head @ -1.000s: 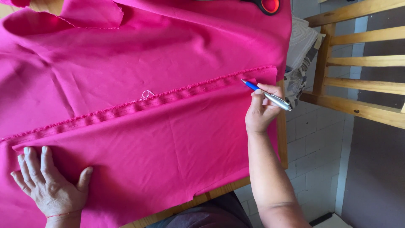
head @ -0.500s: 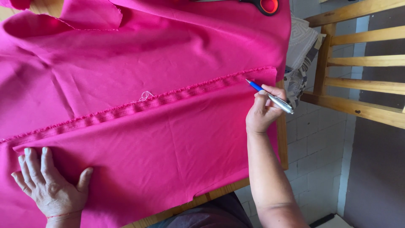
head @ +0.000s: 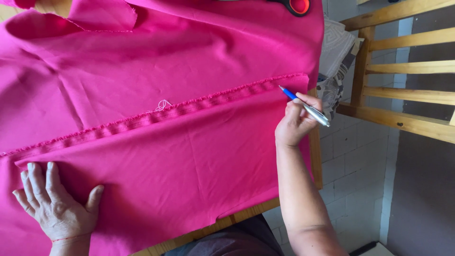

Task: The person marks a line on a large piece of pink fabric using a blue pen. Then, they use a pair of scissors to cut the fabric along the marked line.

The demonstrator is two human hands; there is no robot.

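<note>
No pkgs, labels, signs or screens in view.

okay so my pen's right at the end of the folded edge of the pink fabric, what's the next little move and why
Probably lower the pen tip onto the fabric by the frayed edge and start marking. The right hand holds the tip at that edge's end, and the left hand lies flat on the cloth at the other end, pinning it.

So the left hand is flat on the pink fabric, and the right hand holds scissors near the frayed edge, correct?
Not quite. The head view shows the right hand holding a blue and silver pen, not scissors, near the frayed edge. The left hand does lie flat on the pink fabric.
</note>
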